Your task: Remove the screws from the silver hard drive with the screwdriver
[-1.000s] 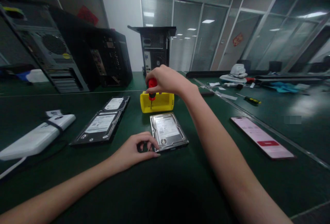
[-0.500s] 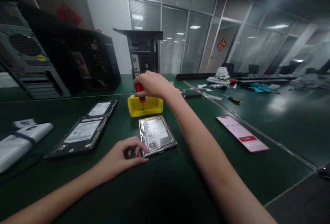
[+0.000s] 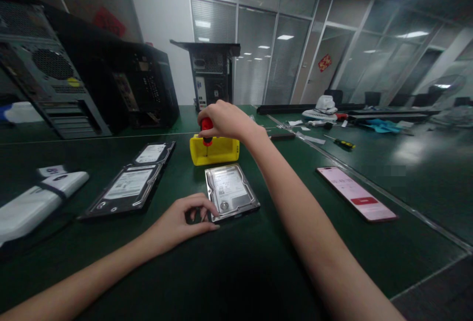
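Screwdriver (image 3: pixel 207 126) upright, red handle wrapped by the fingers of the right hand (image 3: pixel 228 120), which are closed snugly around it, and its thin shaft points straight down below them, seen against the inside of the yellow box (image 3: pixel 229 150); whether the tip touches is too small to tell. Just nearer than those fingers, here's the hard drive (image 3: pixel 231 190), lying flat, label up, on the green tabletop (image 3: pixel 295 166). Over at its near left corner, the left hand (image 3: pixel 192 215) has its fingers half curled, thumb and index a little apart, index tip on the corner; can't tell if they're gripping. Left of those fingers, two black drives (image 3: pixel 127 188) lie end to end, and farther left sits a white device (image 3: pixel 44 203) with a dark strap. Well right of both hands' fingers, a phone (image 3: pixel 356 194) glows pink, a yellow-and-black screwdriver (image 3: pixel 344 144) beyond it. Past the right fingers stands a black computer tower (image 3: pixel 210 72).
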Available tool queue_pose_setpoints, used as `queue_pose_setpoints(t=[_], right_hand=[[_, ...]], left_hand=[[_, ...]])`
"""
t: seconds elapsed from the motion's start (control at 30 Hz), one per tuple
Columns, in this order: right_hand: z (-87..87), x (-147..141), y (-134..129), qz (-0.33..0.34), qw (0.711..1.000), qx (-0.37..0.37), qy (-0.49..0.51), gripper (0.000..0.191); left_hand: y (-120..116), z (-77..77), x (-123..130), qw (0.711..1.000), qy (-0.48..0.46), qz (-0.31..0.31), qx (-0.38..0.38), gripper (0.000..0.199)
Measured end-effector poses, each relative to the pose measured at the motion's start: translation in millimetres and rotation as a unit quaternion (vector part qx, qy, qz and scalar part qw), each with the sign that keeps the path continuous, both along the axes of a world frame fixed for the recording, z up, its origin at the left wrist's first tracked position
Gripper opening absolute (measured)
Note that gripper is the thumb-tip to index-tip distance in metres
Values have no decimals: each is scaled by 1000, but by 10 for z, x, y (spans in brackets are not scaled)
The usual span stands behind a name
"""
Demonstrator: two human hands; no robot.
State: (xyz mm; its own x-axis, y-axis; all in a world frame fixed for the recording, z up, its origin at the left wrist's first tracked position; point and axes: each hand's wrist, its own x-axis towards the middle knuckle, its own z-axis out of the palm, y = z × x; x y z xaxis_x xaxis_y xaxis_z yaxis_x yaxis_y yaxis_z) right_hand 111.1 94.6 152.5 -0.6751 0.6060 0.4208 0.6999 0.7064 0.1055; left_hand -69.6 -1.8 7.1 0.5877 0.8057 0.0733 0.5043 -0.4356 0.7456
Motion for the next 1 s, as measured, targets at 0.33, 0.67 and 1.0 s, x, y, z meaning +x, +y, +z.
queue_pose_setpoints(t=[0.33,0.67,1.0], right_hand=[[31,9,-13,5,1000,-7,14,33],[208,237,-97,1,997,-8,80,32],[386,544,-289,-5,986,-100,133,31]], left_hand=[[-6,17,13,1000,-11,3,0,27],[273,235,-168,972,-41,198,120,42],[1039,173,67,899,328,210,201,45]])
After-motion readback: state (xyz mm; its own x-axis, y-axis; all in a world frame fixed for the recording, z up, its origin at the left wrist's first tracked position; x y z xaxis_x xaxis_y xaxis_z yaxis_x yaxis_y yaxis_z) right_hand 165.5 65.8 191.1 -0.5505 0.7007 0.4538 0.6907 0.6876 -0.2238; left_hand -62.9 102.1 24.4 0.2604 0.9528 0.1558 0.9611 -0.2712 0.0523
